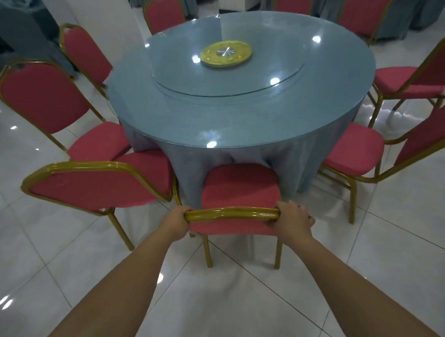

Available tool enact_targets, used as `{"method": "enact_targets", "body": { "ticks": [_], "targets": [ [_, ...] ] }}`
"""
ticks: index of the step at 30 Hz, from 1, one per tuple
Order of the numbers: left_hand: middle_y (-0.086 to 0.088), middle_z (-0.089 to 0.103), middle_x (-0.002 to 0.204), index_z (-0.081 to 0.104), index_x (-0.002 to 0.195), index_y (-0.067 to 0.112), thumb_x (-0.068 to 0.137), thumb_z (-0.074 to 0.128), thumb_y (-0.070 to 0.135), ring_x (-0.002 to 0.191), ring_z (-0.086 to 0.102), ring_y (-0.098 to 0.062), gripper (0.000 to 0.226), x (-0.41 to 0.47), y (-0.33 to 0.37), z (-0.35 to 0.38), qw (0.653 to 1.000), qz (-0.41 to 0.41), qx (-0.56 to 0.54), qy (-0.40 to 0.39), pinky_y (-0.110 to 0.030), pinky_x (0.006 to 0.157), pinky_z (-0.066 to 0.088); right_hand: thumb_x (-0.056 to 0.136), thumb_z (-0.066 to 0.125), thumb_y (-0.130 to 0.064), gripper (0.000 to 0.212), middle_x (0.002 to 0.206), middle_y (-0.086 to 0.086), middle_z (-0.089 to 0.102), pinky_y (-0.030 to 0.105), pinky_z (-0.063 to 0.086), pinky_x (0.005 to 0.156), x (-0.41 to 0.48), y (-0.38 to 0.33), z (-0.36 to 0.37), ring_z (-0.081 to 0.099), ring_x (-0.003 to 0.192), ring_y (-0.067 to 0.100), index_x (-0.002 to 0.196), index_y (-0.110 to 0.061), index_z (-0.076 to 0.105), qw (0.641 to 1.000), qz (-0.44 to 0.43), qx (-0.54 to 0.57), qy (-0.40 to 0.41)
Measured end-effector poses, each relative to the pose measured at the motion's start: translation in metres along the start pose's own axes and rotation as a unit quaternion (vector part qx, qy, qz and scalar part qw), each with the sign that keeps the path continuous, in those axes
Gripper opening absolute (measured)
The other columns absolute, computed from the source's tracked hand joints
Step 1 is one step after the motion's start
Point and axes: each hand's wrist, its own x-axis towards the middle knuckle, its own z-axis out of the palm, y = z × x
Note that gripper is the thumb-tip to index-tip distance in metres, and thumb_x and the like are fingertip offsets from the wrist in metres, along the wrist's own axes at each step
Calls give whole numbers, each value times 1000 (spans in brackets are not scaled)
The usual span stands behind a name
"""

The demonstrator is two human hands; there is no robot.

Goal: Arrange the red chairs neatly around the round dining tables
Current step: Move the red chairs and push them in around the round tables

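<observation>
At table (244, 118): L grip (179, 222), R grip (294, 220) clamp chair (241, 187) rail; 2nd chair (93, 188) close L.

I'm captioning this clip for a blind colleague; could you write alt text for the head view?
A person's left hand and right hand grip the gold top rail of a red chair facing a round table draped in blue. Other red chairs ring it.

I have the nearest red chair (241, 187) upright on the floor tiles, gold-framed, its seat front against the blue skirt of the round dining table (244, 118). My left hand (178, 221) and right hand (294, 220) grip the ends of its top rail. The neighbouring red chair (93, 188) on its left stands angled, just beside it. Two right-side chairs (352, 151) (408, 83) face the table, seats near its rim.
</observation>
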Motion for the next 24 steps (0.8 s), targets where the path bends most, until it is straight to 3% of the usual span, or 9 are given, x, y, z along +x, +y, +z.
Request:
{"method": "enact_targets", "body": {
  "ticks": [5, 7, 9, 10, 13, 15, 19, 24],
  "targets": [
    [-11, 58, 78, 62, 76, 13, 81, 41, -14, 80, 55, -23, 34, 28, -3, -17, 1000, 27, -2, -14, -32, 68, 43, 77, 71, -47, 25, 99, -3, 50, 42, 43, 87, 18, -19, -8, 50, 107, 27, 94, -31, 60, 1000, 24, 0, -20],
    [-12, 57, 85, 60, 79, 15, 83, 42, -14, 87, 54, -24, 34, 37, -2, -26, 998, 50, -4, -28, -33, 72, 41, 74, 72, -49, 39, 110, 0, 51, 47, 45, 94, 19, -31, -20, 49, 115, 29, 106, -32, 56, 996, 60, 2, -72],
    [-11, 56, 106, 59, 115, 15, 89, 44, -6, 102, 54, -25, 37, 37, -5, -34, 995, 66, 28, -76, -30, 84, 43, 69, 72, -55, 67, 129, 5, 46, 51, 40, 104, 12, -46, -30, 41, 128, 33, 126, -33, 46, 987, 92, -6, -130],
    [-11, 51, 123, 48, 136, 20, 91, 47, -1, 114, 51, -27, 50, 36, -8, -39, 990, 66, 55, -110, -34, 96, 43, 69, 70, -55, 76, 138, 7, 41, 50, 36, 107, 8, -56, -33, 36, 133, 34, 135, -34, 39, 985, 96, -21, -139],
    [-7, 27, 152, 16, 155, 33, 89, 58, 14, 138, 32, -33, 80, 19, -29, -69, 982, 86, 45, -162, -47, 113, 33, 72, 68, -56, 89, 154, 6, 28, 52, 28, 112, -8, -108, -31, 23, 143, 34, 148, -38, 27, 993, 31, -52, -102],
    [-7, 25, 155, 13, 156, 32, 84, 66, 19, 141, 29, -32, 90, 4, -57, -104, 986, 109, 15, -129, -45, 114, 32, 72, 68, -64, 94, 159, 3, 20, 56, 22, 115, -14, -163, -24, 17, 146, 31, 151, -41, 22, 994, -28, -43, -92],
    [-9, 24, 156, 12, 156, 23, 81, 72, 25, 144, 23, -29, 96, -10, -134, -193, 991, 109, 71, -26, -35, 117, 21, 71, 66, -69, 94, 160, -1, 21, 57, 20, 113, -19, -284, 9, 19, 146, 28, 150, -43, 22, 988, -134, -28, -76],
    [-11, 24, 156, 18, 155, 26, 74, 79, 30, 142, 24, -35, 102, -14, -227, -275, 995, 8, 29, 96, -48, 114, 29, 73, 70, -65, 100, 160, -1, 19, 55, 23, 113, -15, -388, 57, 19, 146, 27, 153, -42, 14, 974, -197, -36, -104]
  ]
}}
